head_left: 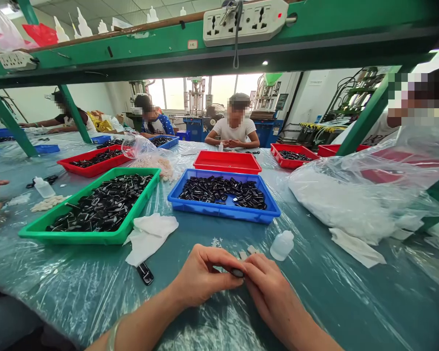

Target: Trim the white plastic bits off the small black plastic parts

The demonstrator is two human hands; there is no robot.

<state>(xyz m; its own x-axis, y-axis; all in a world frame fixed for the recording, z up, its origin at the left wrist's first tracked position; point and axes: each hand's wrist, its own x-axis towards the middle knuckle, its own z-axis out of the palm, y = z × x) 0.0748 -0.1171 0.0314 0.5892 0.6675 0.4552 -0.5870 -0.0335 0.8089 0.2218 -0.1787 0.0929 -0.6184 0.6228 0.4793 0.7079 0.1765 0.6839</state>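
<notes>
Head cam: shows L hand (201, 275) & R hand (272, 292) meeting at 6 o'clock, low centre, over film-covered table (351, 302). Fingertips of both pinched narrow on small black part (237, 273), held betw. the two hands just off the film. At 12 o'clock from hands: blue tray (223, 211) w/ black pieces. At 10: green tray (88, 238), also full of black pieces, white cloth (149, 234) touching its near corner. At 9: loose black piece (145, 273), near L hand. At 1: white bottle (281, 245), close by. At 2: plastic bag (351, 204).
</notes>
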